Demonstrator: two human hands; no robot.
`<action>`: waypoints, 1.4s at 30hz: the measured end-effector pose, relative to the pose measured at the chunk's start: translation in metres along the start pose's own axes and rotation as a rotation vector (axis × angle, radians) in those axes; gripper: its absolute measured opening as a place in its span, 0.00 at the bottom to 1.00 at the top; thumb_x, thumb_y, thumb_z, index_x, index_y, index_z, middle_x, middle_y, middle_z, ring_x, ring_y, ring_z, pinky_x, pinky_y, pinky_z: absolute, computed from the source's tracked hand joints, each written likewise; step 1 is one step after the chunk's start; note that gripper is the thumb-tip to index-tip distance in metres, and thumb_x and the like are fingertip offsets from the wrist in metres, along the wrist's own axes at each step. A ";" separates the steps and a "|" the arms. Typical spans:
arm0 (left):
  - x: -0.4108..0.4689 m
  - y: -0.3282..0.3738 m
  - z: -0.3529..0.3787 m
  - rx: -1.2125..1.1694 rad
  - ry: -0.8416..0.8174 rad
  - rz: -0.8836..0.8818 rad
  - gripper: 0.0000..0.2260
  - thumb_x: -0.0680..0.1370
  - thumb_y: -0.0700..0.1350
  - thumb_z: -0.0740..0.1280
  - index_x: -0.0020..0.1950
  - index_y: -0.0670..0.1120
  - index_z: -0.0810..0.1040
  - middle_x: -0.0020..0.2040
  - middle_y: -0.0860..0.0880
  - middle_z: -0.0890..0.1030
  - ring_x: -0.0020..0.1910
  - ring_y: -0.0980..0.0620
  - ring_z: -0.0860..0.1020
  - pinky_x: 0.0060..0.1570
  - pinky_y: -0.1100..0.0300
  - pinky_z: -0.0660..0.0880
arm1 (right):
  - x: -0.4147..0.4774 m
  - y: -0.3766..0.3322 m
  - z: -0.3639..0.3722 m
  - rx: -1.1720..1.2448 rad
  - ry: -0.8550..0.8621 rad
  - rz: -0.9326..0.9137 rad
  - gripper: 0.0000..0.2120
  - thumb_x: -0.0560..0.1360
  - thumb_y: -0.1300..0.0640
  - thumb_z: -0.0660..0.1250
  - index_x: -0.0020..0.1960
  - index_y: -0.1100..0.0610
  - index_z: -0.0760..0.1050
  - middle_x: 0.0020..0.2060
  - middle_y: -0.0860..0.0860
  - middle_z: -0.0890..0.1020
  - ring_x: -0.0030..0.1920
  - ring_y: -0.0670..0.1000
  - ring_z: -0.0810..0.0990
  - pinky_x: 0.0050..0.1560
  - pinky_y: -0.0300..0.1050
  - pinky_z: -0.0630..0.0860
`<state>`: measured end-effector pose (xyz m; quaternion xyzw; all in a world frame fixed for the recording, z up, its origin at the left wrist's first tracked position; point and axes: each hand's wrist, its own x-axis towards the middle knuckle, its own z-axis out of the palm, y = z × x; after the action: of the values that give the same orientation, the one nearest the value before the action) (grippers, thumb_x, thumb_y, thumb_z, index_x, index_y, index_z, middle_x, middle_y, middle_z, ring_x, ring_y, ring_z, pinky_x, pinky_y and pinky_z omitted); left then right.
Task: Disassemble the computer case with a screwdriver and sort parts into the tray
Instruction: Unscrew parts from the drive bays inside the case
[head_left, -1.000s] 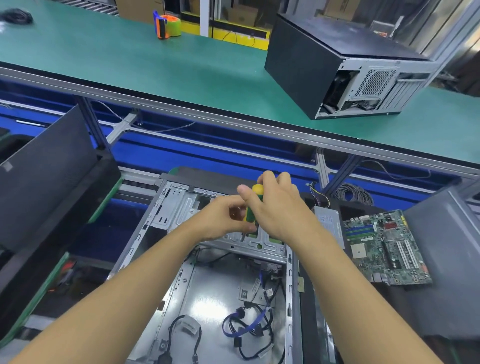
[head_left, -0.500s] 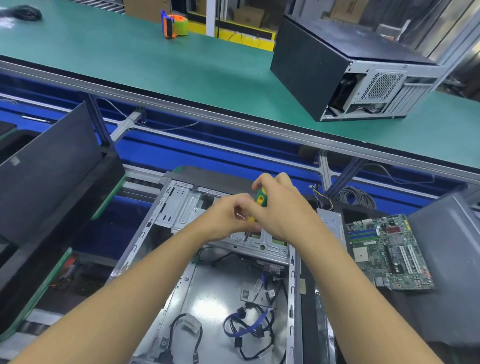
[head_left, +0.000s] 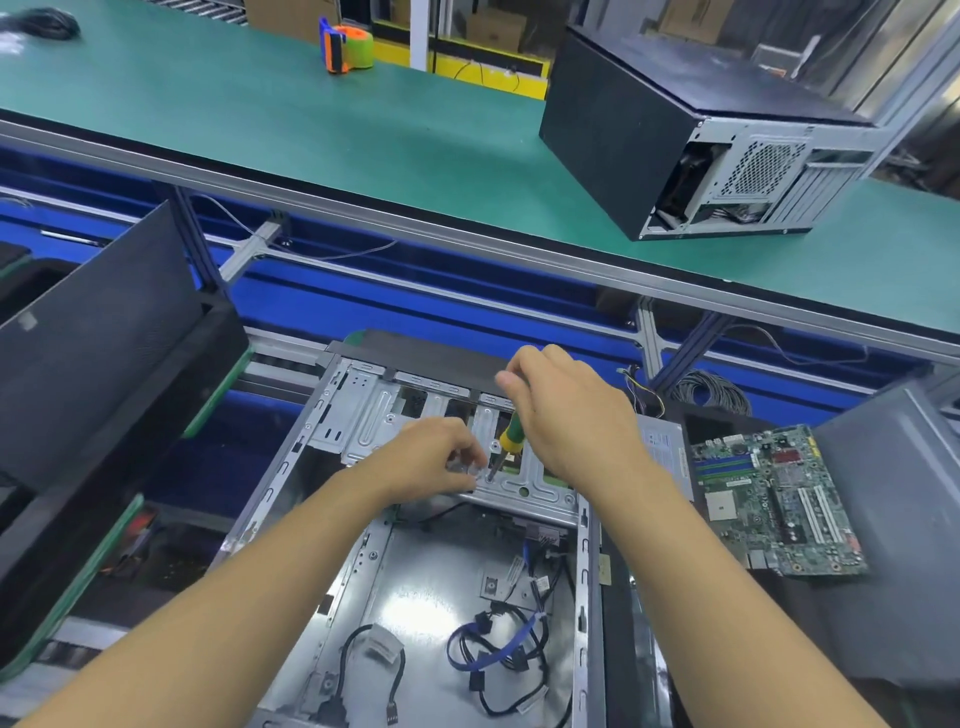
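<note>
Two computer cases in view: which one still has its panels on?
The black case on the green bench, upper right. The foreground case lies open, its metal floor and loose cables showing.

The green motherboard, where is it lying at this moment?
In the head view the motherboard lies flat at the right, beside the silver power supply that flanks the open computer case.

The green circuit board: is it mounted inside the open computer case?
No, the circuit board lies flat outside the open case, off to its right.
</note>
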<state>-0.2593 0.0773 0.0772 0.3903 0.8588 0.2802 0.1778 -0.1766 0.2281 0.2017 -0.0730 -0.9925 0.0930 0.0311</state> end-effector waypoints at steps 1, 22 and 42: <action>0.001 0.001 0.001 0.013 0.000 0.003 0.08 0.74 0.50 0.75 0.53 0.55 0.83 0.45 0.57 0.74 0.41 0.61 0.72 0.48 0.62 0.71 | 0.001 0.000 0.000 0.034 0.003 -0.030 0.11 0.85 0.48 0.52 0.59 0.50 0.71 0.53 0.48 0.73 0.55 0.54 0.72 0.46 0.51 0.70; 0.005 0.003 0.016 0.068 0.100 -0.042 0.03 0.73 0.56 0.73 0.46 0.60 0.83 0.42 0.59 0.74 0.45 0.58 0.72 0.53 0.50 0.70 | 0.003 -0.002 0.006 -0.027 0.105 0.044 0.21 0.80 0.35 0.52 0.59 0.51 0.67 0.54 0.48 0.68 0.49 0.55 0.71 0.41 0.50 0.68; 0.001 0.002 0.011 -0.002 0.051 -0.049 0.05 0.73 0.53 0.72 0.48 0.61 0.82 0.44 0.58 0.74 0.46 0.58 0.71 0.57 0.51 0.69 | 0.003 -0.002 0.000 0.133 -0.028 -0.100 0.11 0.81 0.60 0.58 0.61 0.50 0.71 0.58 0.47 0.69 0.59 0.52 0.67 0.51 0.51 0.72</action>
<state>-0.2531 0.0828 0.0699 0.3615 0.8722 0.2863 0.1628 -0.1796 0.2270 0.2021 -0.0197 -0.9869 0.1582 0.0267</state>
